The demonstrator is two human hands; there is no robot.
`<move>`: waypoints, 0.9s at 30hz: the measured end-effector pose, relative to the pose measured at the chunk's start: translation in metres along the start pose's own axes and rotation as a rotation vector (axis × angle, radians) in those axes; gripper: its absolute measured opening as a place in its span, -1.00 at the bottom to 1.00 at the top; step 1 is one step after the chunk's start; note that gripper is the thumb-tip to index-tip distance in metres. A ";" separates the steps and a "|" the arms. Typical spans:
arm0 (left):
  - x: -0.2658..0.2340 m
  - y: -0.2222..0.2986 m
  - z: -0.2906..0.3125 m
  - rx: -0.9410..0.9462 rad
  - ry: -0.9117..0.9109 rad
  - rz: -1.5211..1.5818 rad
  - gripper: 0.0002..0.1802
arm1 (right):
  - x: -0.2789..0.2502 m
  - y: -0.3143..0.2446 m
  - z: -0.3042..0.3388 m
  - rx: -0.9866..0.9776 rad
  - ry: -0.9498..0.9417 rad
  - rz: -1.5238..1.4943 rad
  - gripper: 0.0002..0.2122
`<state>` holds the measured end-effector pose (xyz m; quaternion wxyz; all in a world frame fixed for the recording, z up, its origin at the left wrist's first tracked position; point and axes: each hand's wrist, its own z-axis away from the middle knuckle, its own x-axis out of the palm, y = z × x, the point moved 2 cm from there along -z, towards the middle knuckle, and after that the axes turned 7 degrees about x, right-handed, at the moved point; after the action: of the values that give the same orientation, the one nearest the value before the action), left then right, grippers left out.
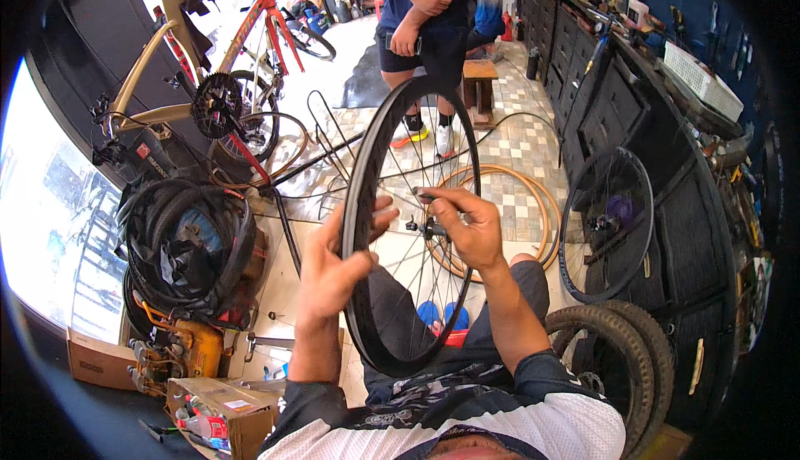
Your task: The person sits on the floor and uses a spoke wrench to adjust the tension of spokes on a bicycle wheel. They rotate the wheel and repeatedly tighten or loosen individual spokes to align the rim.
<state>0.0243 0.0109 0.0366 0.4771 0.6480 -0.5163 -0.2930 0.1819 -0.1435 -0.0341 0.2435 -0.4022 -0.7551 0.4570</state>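
A black bicycle wheel (358, 293) with thin dark spokes stands upright in front of me, between my legs. Its hub (432, 228) shows through the spokes at the middle. My left hand (329, 264) is around the left side of the rim, thumb on the near side and fingers curled past it among the spokes. On the wheel's right side, my right hand (471, 231) is closed in a pinch near the hub. A small dark piece shows at its fingertips, too small to name.
A person (429, 27) stands just beyond the wheel. Tan tyres (546, 210) lie on the floor. At right are another wheel (607, 225), knobby tyres (642, 335) and dark cabinets (617, 110). Bicycle frames (242, 35), a tyre pile (183, 235) and a cardboard box (246, 414) stand left.
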 end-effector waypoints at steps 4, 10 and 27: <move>-0.003 0.007 -0.028 -0.028 -0.009 0.008 -0.24 | 0.019 -0.001 0.003 -0.173 -0.055 0.158 -0.78; -0.009 0.006 -0.050 -0.100 -0.082 -0.004 -0.30 | 0.025 0.006 0.009 -0.315 -0.032 0.175 -0.75; 0.018 0.006 -0.054 -0.078 -0.151 -0.072 -0.25 | 0.032 0.018 0.032 -0.081 -0.139 -0.064 -0.82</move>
<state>0.0742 0.0110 0.0643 0.4508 0.6232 -0.5154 -0.3778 0.1473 -0.1283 -0.0647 0.1888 -0.3546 -0.8005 0.4448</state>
